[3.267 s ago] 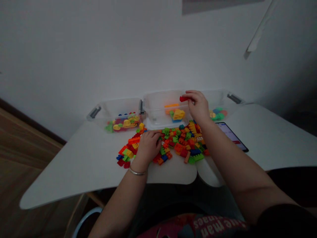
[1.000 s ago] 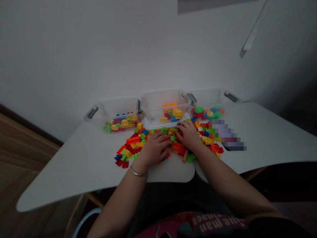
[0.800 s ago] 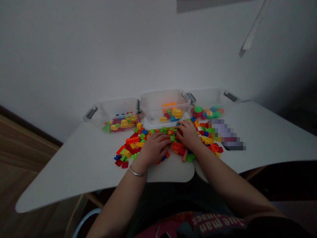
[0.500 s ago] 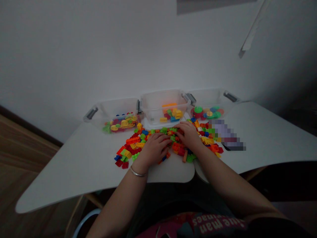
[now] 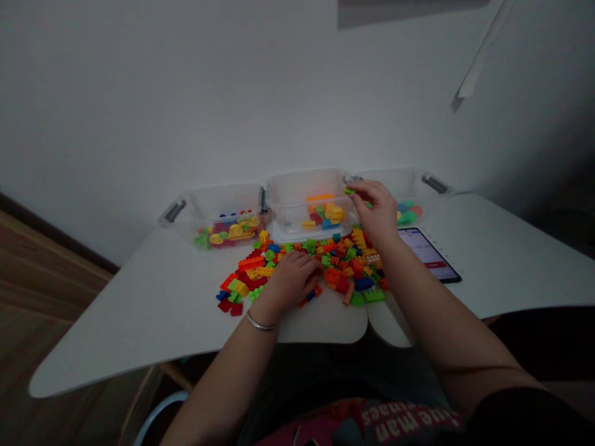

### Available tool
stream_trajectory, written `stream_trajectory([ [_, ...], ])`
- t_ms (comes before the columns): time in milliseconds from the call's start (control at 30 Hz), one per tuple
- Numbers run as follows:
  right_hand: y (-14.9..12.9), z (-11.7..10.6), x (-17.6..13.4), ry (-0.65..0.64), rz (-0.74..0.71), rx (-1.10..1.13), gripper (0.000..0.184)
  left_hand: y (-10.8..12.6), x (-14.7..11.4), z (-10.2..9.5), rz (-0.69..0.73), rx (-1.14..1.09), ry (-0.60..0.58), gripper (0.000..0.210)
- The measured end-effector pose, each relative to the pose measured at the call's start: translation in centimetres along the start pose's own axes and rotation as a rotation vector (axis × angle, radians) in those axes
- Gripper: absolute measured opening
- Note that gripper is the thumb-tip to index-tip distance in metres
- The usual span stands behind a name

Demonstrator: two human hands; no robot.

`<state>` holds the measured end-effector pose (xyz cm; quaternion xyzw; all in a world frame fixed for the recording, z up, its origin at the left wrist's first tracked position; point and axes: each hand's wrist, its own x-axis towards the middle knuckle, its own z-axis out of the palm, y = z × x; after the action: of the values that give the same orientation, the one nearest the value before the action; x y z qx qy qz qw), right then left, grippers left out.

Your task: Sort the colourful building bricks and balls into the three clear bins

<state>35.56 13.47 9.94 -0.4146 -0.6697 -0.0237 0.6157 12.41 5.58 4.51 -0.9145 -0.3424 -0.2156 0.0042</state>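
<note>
My right hand (image 5: 379, 210) is raised at the right rim of the middle clear bin (image 5: 288, 207), pinching a small green toy building block (image 5: 349, 191) between thumb and fingertips. A second bit of green shows by its fingers; I cannot tell if it is held. My left hand (image 5: 294, 277) lies over the heap of colourful building blocks (image 5: 332, 251), palm down with fingers bent and resting on the blocks. Its fingertips are partly hidden, and nothing held shows. Several yellow, orange, blue and red blocks lie inside the middle bin.
A left clear bin (image 5: 199, 201) and a right clear bin (image 5: 395, 178) flank the middle one, each containing colourful pieces. Right of my forearm lies a phone (image 5: 430, 254) with its screen lit. The white table (image 5: 153, 303) backs onto a wall.
My right hand has lifted from the block heap up and to the right, with a green block pinched in it. My left hand has stayed in nearly the same place.
</note>
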Motion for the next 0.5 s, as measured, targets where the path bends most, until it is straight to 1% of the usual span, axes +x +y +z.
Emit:
stream_trajectory([
  [67, 0.3, 0.9, 1.3, -0.045, -0.018, -0.030, 0.018, 0.0, 0.0, -0.1, -0.009, 0.008, -0.004, 0.015],
  [133, 0.5, 1.9, 2.2, -0.125, -0.017, -0.063, 0.020, 0.0, 0.0, -0.1, -0.008, 0.015, -0.003, 0.015],
  [267, 0.2, 3.5, 3.2, -0.356, 0.009, -0.205, 0.025, -0.1, 0.0, 0.0, -0.006, 0.021, -0.006, 0.016],
  [367, -0.8, 3.7, 3.4, -0.523, 0.036, -0.396, 0.030, 0.0, 0.0, 0.0, -0.004, 0.019, -0.020, 0.017],
  [433, -1.5, 3.6, 3.3, -0.593, 0.028, -0.534, 0.037, 0.0, 0.0, 0.0, 0.003, 0.014, -0.025, 0.018],
  [500, -2.1, 3.4, 3.2, -0.632, 0.003, -0.626, 0.046, 0.0, 0.0, 0.0, 0.006, 0.011, -0.024, 0.018],
])
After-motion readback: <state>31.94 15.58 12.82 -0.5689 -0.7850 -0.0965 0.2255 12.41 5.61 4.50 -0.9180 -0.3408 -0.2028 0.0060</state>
